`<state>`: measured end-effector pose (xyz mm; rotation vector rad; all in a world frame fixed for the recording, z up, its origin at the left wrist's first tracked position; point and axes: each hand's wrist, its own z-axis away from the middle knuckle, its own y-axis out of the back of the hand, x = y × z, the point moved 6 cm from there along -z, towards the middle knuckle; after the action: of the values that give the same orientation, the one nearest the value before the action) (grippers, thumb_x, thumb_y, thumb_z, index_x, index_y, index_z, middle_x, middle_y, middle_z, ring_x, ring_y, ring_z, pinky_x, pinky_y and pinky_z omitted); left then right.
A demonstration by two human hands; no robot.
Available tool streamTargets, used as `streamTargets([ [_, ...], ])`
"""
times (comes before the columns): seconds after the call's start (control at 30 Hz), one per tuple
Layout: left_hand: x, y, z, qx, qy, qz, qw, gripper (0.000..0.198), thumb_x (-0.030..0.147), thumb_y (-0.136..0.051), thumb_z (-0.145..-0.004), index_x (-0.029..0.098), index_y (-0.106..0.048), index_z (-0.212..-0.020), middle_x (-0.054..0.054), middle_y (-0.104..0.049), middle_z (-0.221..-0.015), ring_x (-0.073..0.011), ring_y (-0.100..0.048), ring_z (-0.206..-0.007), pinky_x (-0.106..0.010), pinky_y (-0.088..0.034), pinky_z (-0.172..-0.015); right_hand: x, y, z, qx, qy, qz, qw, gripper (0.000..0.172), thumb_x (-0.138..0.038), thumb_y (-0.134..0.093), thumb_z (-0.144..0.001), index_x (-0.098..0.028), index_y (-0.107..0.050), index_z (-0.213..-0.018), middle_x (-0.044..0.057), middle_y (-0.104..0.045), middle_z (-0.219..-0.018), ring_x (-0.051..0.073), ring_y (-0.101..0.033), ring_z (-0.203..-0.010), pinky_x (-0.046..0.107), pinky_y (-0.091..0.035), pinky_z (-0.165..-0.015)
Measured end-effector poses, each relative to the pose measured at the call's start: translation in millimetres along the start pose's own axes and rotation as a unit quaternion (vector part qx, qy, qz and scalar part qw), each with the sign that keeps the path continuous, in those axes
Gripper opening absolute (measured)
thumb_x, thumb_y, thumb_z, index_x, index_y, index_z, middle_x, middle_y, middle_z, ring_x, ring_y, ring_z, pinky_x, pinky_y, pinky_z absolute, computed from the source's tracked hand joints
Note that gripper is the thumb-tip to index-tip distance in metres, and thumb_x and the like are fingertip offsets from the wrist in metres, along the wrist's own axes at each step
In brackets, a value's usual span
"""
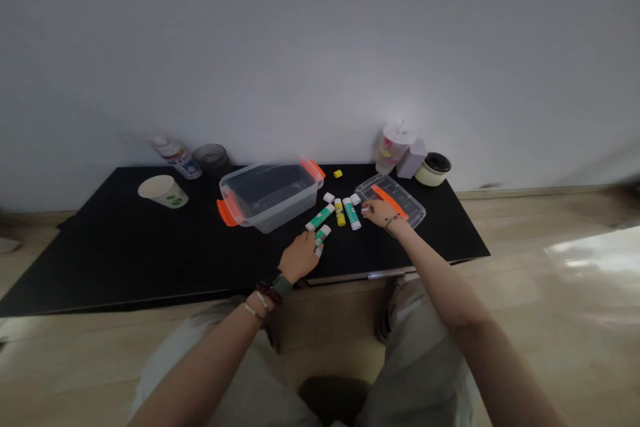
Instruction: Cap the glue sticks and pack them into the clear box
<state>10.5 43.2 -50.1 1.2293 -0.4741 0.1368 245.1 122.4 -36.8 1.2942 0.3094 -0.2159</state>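
Adds up to four glue sticks (340, 212), three green and one yellow; three loose caps (338, 173); one tub (290, 210), one tub lid (391, 200), one bottle (176, 155), one dark container (213, 161), one pot (431, 177), one box (413, 159), two cups (161, 191).

grey-green left-wrist band (281, 285) | dark-red beads (267, 291) | pale bangles (253, 311) | thin right-wrist bracelet (391, 221) | bare forearms (205, 367) | greyish trousers (417, 347)
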Motion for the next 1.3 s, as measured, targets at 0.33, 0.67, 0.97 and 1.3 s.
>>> streamTargets([
  [0.33, 19.6, -2.8, -20.1, 0.089, -0.070, -0.176, 0.978, 0.038, 0.024, -0.046, -0.095, 0.011, -0.056, -0.129, -0.021, -0.059, -0.128, -0.0359, -0.051, -0.121, -0.047, -0.044, -0.092, -23.1, 17.8, 12.3, 0.066, 0.027, 0.030, 0.997, 0.032, -0.034, -0.048, -0.099, -0.018, -0.066, -0.120, 0.012, -0.069, -0.117, 0.024, -0.063, -0.106, 0.031, -0.047, -0.087],
  [0.67, 73.3, 30.2, 21.8, 0.254, -0.232, -0.018, 0.939, 0.029, 0.033, -0.044, -0.100, 0.015, -0.057, -0.117, -0.013, -0.065, -0.112, -0.0268, -0.059, -0.105, -0.039, -0.047, -0.089, -79.5, 19.4, 54.1, 0.060, 0.055, 0.201, 0.976, 0.033, -0.027, -0.035, -0.102, -0.015, -0.062, -0.119, 0.015, -0.071, -0.112, 0.027, -0.065, -0.106, 0.033, -0.050, -0.080],
  [0.97, 104.7, 20.7, 62.3, 0.228, -0.299, -0.028, 0.926, 0.014, 0.029, -0.050, -0.098, 0.018, -0.057, -0.093, -0.008, -0.064, -0.094, -0.0236, -0.058, -0.087, -0.037, -0.046, -0.075, -121.7, -19.6, 62.5, -0.001, 0.108, 0.224, 0.969, 0.039, -0.016, -0.029, -0.101, -0.013, -0.064, -0.117, 0.018, -0.071, -0.113, 0.027, -0.064, -0.108, 0.036, -0.050, -0.082],
  [1.3, 90.4, 14.1, 59.6, 0.036, -0.226, 0.335, 0.914, 0.015, 0.015, -0.055, -0.088, 0.019, -0.049, -0.074, -0.003, -0.066, -0.089, -0.0155, -0.061, -0.082, -0.030, -0.049, -0.078, -104.2, -9.3, 56.7, 0.044, 0.071, 0.230, 0.970, 0.039, -0.010, -0.029, -0.099, -0.010, -0.064, -0.115, 0.022, -0.069, -0.110, 0.027, -0.065, -0.104, 0.036, -0.050, -0.080],
])
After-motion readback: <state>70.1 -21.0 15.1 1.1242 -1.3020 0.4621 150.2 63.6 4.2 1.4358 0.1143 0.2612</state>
